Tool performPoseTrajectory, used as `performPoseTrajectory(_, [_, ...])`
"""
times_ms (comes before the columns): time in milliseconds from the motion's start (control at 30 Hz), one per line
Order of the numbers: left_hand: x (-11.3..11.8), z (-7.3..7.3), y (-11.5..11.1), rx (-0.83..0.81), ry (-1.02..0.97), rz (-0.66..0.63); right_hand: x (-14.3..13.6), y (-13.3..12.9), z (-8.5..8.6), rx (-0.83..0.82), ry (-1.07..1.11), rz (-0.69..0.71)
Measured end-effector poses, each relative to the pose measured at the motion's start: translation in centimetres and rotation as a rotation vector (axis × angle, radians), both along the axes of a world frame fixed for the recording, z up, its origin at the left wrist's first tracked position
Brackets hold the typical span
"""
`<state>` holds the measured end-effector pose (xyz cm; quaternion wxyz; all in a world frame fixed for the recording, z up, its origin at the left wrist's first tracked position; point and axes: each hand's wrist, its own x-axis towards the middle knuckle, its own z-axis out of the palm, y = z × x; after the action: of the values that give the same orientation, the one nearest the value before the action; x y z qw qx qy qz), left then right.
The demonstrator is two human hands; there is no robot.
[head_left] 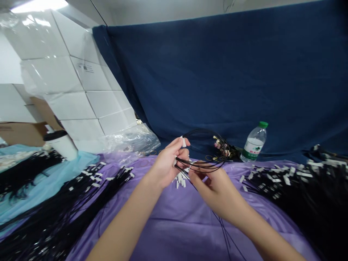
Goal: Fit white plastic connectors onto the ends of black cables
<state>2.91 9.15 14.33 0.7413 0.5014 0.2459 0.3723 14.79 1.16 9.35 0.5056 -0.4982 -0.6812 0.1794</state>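
Observation:
Several thin black cords point(224, 148) form a loop between my two hands, above the purple cloth. My left hand point(170, 161) is closed on the cords near their white end tags point(184, 142). Just right of it, my right hand point(209, 179) pinches the lower side of the loop, its fingertips partly hidden behind the cords. Loose cord ends point(224, 232) hang down below my right hand. Behind and between the hands, a small cluster of white tags point(181, 180) shows on the purple cloth point(174, 224).
Black cords with white tags lie in piles at left point(54, 210) and right point(307, 195). A water bottle point(254, 145), dried flowers point(221, 146) and a lidded cup point(62, 145) stand behind. White boxes point(78, 105) and a blue curtain point(217, 79) close off the back.

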Motion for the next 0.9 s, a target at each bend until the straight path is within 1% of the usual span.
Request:
performPoseTrajectory(67, [0.1,0.0,-0.2,0.003,-0.011,0.011,0.0,0.1,0.0,0.014,-0.004,-0.030])
performPoseTrajectory(233, [0.1,0.0,-0.5,-0.032,-0.022,0.025,0.1,0.2,0.1,0.128,-0.006,-0.123])
performPoseTrajectory(300, [0.1,0.0,-0.5,-0.050,-0.021,0.042,0.2,0.1,0.2,0.096,-0.004,-0.109])
performPoseTrajectory(400, [0.2,0.0,-0.5,-0.051,-0.038,0.049,0.5,0.0,0.5,0.008,0.010,-0.049])
performPoseTrajectory(433, [0.2,0.0,-0.4,-0.046,-0.050,0.044,0.6,-0.1,0.5,0.010,0.012,-0.051])
performPoseTrajectory(467, [0.2,0.0,-0.4,-0.041,-0.063,0.039,0.5,-0.2,0.6,0.037,0.006,-0.066])
performPoseTrajectory(567, [0.2,-0.1,-0.4,-0.024,-0.095,0.039,0.3,-0.3,0.7,0.185,-0.046,-0.123])
performPoseTrajectory(667, [0.2,-0.2,-0.5,-0.007,-0.129,0.047,0.0,-0.5,0.9,0.242,-0.097,-0.079])
performPoseTrajectory(767, [0.3,-0.3,-0.6,0.029,-0.152,0.051,-0.2,-0.7,1.2,0.235,-0.112,-0.025])
performPoseTrajectory(900, [0.4,-0.3,-0.8,0.074,-0.179,0.053,-0.4,-0.9,1.4,0.182,-0.094,0.060])
